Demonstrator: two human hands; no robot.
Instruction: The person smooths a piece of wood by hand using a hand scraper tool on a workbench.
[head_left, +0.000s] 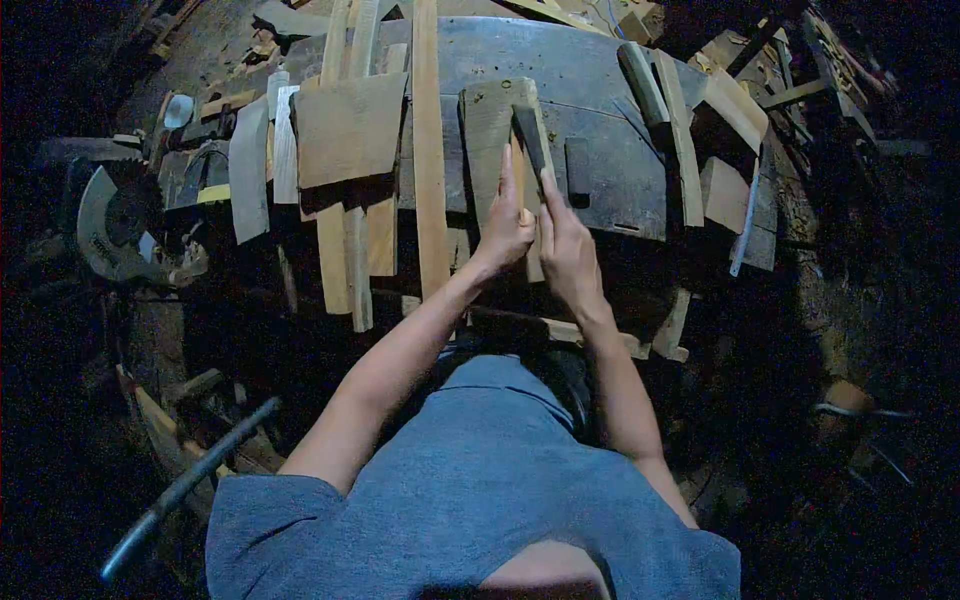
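Note:
My left hand [508,225] is closed around a slim strip of wood [517,160], one finger stretched along it. Close beside it, my right hand [568,245] grips a dark, narrow, flat bar [532,138] that looks like a file and points away from me. Its fingers lie along the near end of the bar. Both hands are over a thick wooden board [487,125] on the worktable, and the far end of the bar overlaps that board. The parts held inside the palms are hidden.
The dark worktable [610,85] carries a small dark block [577,165] right of the hands. Long wooden strips [428,150] and a broad plank [350,130] lie left. More offcuts [680,140] are at right. A round saw-like blade [100,225] stands far left, a metal pipe [190,485] below.

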